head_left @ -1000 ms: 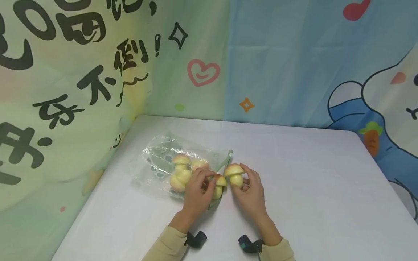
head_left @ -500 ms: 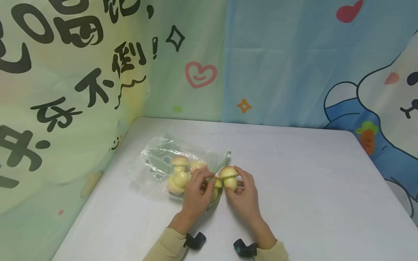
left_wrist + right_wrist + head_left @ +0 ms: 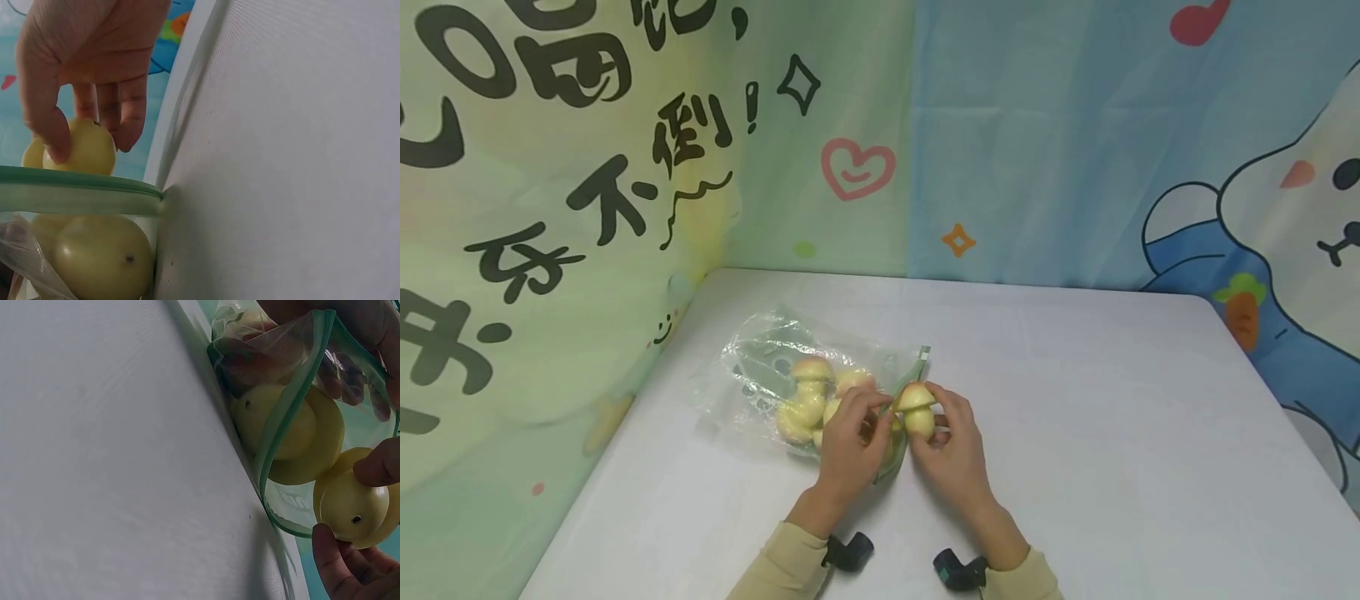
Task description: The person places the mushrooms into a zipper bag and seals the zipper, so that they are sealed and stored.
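A clear zip bag [image 3: 756,346] with a green rim lies on the table, holding several toy mushrooms [image 3: 812,379], pale yellow with pinkish caps. My left hand [image 3: 852,437] grips the bag by its mouth; in the right wrist view its fingers show partly through the plastic. In my right hand [image 3: 957,454] a toy mushroom [image 3: 917,410] is pinched between thumb and fingers, cap up, right at the bag's mouth. The right wrist view shows this mushroom [image 3: 353,506] beside the gaping green rim [image 3: 294,406], with another mushroom [image 3: 269,422] just inside.
The white table [image 3: 1075,417] stretches out to the right of the hands. Printed cloth [image 3: 1037,150] hangs behind it and along the left. A dark wrist camera [image 3: 850,552] sits at the left wrist, another camera [image 3: 960,570] at the right.
My right hand has moved left with its mushroom, up to the bag's mouth. The mushroom near the mouth has slipped deeper into the bag. The left hand keeps its hold.
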`<action>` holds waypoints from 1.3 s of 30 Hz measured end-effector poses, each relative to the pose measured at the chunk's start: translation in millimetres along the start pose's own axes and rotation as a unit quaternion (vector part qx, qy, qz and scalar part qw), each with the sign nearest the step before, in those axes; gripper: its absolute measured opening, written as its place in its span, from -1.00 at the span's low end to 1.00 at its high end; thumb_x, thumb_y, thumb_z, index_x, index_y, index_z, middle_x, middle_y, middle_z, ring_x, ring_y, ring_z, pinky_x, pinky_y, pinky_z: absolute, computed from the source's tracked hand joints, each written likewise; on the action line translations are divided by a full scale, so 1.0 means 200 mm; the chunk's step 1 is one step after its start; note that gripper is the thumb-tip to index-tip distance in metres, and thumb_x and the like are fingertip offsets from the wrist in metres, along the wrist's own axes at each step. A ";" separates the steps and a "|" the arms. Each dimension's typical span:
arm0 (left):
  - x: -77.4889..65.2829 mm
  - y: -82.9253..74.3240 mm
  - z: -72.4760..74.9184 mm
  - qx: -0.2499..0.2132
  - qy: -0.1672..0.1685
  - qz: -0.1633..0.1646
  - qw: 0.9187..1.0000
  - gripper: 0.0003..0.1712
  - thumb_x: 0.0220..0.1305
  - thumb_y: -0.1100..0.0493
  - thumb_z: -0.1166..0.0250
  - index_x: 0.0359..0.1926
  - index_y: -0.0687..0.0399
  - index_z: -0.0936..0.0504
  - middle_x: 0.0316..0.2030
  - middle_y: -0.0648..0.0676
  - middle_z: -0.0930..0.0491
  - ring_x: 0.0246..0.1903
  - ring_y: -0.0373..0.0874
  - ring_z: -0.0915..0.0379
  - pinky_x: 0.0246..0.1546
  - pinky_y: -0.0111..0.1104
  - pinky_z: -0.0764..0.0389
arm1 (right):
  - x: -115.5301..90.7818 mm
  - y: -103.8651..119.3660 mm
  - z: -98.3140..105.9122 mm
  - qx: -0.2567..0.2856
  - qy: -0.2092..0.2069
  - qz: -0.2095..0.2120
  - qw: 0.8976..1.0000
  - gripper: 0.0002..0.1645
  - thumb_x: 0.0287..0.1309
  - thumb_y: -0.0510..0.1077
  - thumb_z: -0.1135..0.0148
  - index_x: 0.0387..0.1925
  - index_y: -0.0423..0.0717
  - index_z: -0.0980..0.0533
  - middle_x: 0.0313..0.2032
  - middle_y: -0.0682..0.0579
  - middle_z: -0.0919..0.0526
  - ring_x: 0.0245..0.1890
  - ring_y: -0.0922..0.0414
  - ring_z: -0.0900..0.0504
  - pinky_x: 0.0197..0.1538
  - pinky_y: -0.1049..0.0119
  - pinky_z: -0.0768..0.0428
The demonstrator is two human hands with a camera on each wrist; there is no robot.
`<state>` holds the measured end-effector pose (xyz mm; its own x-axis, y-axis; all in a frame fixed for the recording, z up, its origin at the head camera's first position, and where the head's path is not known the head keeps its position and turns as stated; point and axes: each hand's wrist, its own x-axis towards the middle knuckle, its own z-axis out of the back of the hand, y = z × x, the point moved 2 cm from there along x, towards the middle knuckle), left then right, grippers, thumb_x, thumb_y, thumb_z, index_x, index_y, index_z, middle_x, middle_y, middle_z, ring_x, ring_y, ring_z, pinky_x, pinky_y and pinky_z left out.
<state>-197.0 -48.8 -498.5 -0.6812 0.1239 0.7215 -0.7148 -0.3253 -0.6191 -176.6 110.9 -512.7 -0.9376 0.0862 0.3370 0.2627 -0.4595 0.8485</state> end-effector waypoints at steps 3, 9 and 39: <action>0.00 -0.01 0.00 -0.005 0.000 -0.008 1.000 -0.78 0.17 0.41 -0.28 -0.13 0.19 -0.61 -0.21 0.07 -0.57 -0.53 -0.24 -0.45 -0.52 -0.60 -0.52 | 0.00 0.00 0.00 0.005 0.004 0.002 1.000 -0.17 -0.04 -0.36 -0.40 0.31 0.00 -0.35 0.12 -0.16 -0.41 -0.20 -0.01 -0.63 -0.31 0.32 -0.67; 0.01 -0.01 -0.01 -0.005 0.001 -0.017 1.000 -0.72 0.12 0.45 -0.29 -0.12 0.18 -0.60 -0.21 0.08 -0.56 -0.54 -0.23 -0.44 -0.53 -0.57 -0.53 | 0.00 -0.01 -0.01 0.006 0.005 0.014 1.000 -0.13 -0.07 -0.39 -0.44 0.32 -0.09 -0.33 0.13 -0.22 -0.41 -0.22 -0.01 -0.64 -0.29 0.31 -0.69; -0.01 0.00 -0.02 0.016 0.004 -0.020 1.000 -0.76 0.14 0.38 -0.24 -0.14 0.16 -0.60 -0.21 0.05 -0.56 -0.54 -0.26 -0.42 -0.57 -0.61 -0.46 | -0.02 -0.05 -0.05 0.046 0.066 -0.008 0.997 -0.11 -0.02 -0.47 -0.33 0.38 -0.15 -0.27 0.24 -0.20 -0.40 -0.11 0.00 -0.68 -0.14 0.39 -0.67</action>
<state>-195.4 -44.8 -501.5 -0.6536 0.1447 0.7429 -0.7361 -0.3499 -0.5795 -177.2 105.9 -527.6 -0.9621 -0.0278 0.2713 0.2616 -0.3748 0.8894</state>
